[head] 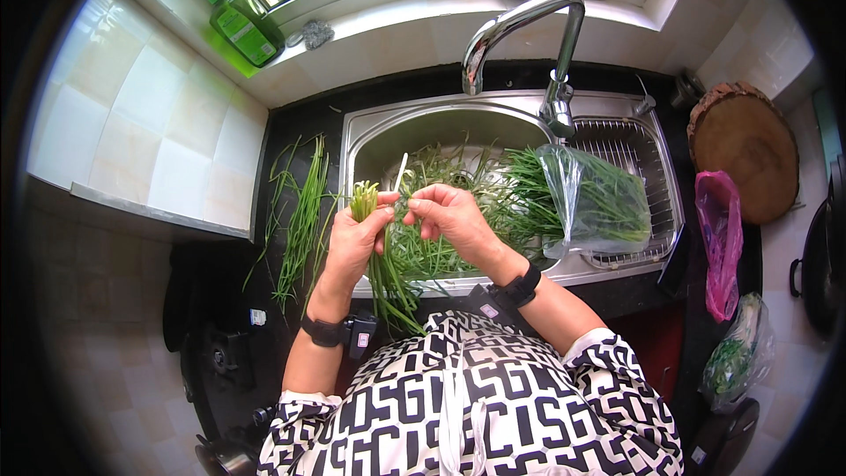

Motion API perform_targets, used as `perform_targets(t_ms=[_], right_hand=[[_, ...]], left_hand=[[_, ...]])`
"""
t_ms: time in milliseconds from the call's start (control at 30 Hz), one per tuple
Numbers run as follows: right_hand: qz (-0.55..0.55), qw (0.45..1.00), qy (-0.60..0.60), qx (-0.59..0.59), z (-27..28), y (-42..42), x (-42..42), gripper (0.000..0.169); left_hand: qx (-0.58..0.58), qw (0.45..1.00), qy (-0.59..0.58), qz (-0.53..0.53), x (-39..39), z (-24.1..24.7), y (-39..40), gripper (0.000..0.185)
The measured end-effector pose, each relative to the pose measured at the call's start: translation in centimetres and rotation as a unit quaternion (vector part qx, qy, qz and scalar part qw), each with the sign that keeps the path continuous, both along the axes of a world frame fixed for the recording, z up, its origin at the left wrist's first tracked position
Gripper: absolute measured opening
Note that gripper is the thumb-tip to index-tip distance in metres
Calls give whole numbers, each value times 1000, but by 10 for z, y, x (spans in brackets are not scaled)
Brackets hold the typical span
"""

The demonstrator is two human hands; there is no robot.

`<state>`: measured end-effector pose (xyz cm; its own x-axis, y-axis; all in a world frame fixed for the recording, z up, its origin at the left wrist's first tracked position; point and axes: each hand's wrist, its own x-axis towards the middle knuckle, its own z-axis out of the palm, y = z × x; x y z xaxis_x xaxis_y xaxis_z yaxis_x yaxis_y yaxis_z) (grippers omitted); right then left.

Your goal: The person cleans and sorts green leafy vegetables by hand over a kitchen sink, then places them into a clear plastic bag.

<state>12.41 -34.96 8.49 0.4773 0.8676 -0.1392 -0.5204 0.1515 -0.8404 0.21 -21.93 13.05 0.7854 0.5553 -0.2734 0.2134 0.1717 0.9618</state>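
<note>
My left hand (357, 235) is closed around a bunch of green chives (390, 271), pale cut ends up, leaves hanging over the sink's front edge. My right hand (453, 215) is just to its right, thumb and forefinger pinched at a thin stalk piece by the bunch. A white stalk (401, 172) stands up between the hands. Below and behind them, loose leaves and trimmings (443, 251) lie in the steel sink (390, 120). More chives in a clear plastic bag (595, 195) rest over the sink's right side and the wire basket. Another chive bundle (304, 211) lies on the counter at left.
A chrome faucet (565, 46) arches over the sink. A green soap bottle (244, 30) and steel scourer (317, 34) stand on the sill. At right are a round wooden board (743, 152), a pink plastic bag (718, 244) and a bag of vegetables (739, 350). A stove (221, 357) is at lower left.
</note>
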Motion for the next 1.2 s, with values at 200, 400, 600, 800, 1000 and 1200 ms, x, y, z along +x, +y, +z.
perform_targets(t_ms=[200,400,600,800,1000,1200], right_hand=[[-8,998,-42,-52,-2,-1,-9,19],[-177,890,-380,-178,-38,3,5,36],[9,990,-138,-30,-2,10,-7,27],[30,991,-122,-48,3,7,-9,20],[39,994,-92,-50,0,3,-8,19],[37,995,-83,-49,-3,-1,-11,20]], left_hand=[[-34,999,-12,14,2,-10,-1,27],[-10,997,-58,57,-1,-4,14,31],[-6,998,-49,41,4,-1,14,25],[-27,995,-68,63,6,-1,6,23],[15,999,-3,42,2,1,3,19],[61,997,50,-25,1,-2,3,16]])
